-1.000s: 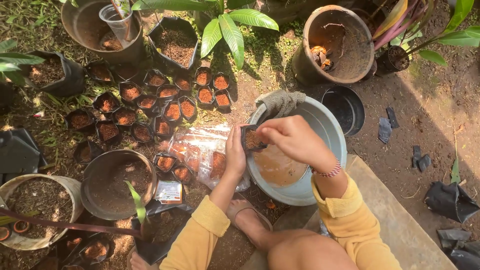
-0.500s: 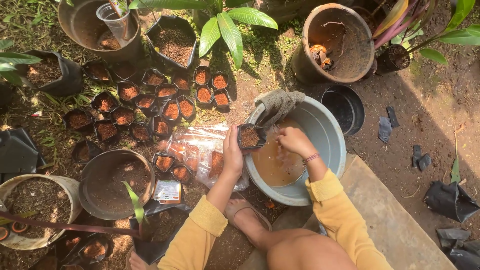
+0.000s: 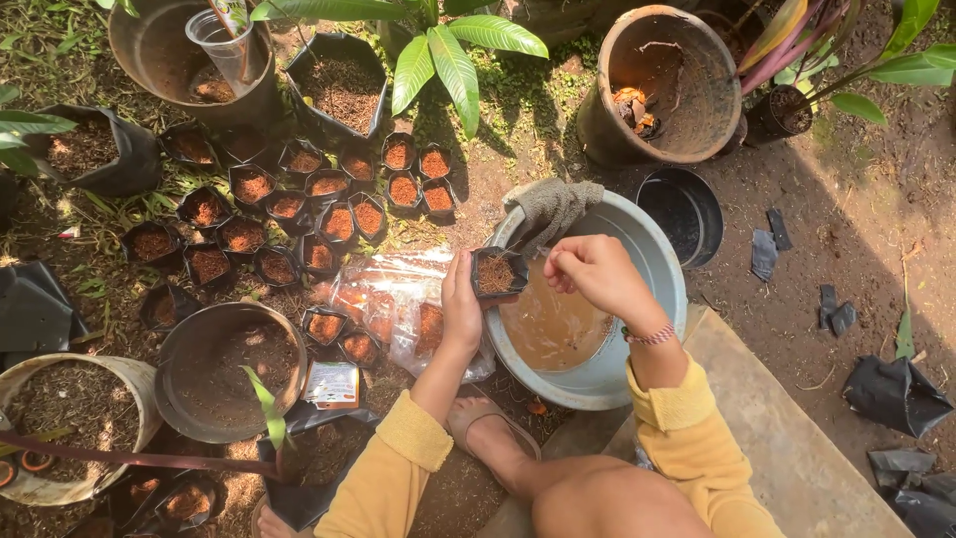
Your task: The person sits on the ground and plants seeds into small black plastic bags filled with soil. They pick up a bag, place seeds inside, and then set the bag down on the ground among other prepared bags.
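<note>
My left hand [image 3: 461, 311] holds a small black grow bag [image 3: 497, 273] filled with brown soil, at the left rim of a grey metal basin [image 3: 652, 261] of muddy water. My right hand [image 3: 596, 272] hovers over the basin just right of the bag, fingers pinched together near the bag's top; whether something small is between them is not visible. A grey cloth [image 3: 551, 208] hangs over the basin's far rim. Both sleeves are yellow.
Several small soil-filled black bags [image 3: 339, 221] stand in rows to the left. A clear plastic sheet [image 3: 383, 299] lies by the basin. Large pots [image 3: 227, 369] [image 3: 659, 85] [image 3: 55, 423], a black pot [image 3: 684, 209], a seed packet [image 3: 334, 385], leafy plants and a concrete slab [image 3: 777, 428] surround me.
My right hand drew back from above the bag, dipped toward the basin, and is now pinched beside the bag's top. The left hand kept hold of the bag.
</note>
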